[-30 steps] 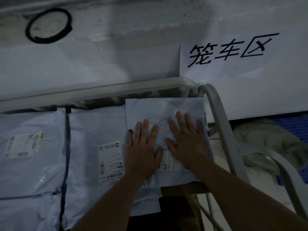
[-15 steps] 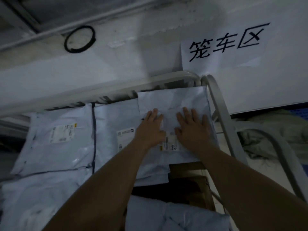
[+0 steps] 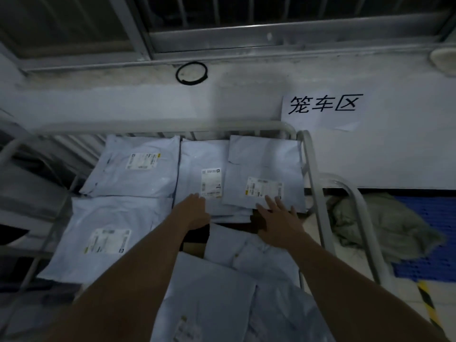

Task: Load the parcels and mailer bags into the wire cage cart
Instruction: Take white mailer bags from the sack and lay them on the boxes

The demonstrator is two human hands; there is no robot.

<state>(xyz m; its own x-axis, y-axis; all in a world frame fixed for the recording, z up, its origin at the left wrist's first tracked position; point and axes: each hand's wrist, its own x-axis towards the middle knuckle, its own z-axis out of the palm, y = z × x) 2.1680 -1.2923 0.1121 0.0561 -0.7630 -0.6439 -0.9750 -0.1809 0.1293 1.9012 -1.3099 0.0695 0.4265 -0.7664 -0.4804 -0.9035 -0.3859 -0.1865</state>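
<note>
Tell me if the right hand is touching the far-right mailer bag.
Cannot tell. In the head view the right hand overlaps the near edge of the far-right mailer bag, but neither contact nor gap shows.

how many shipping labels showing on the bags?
4 clear: one each on the back-left bag, middle bag, right bag by the right hand, and front-left bag. A blurred fifth may show on the nearest bag; others may face down.

Single head view, looking steeply down, close over cart (image 3: pixel 307 154).
</note>
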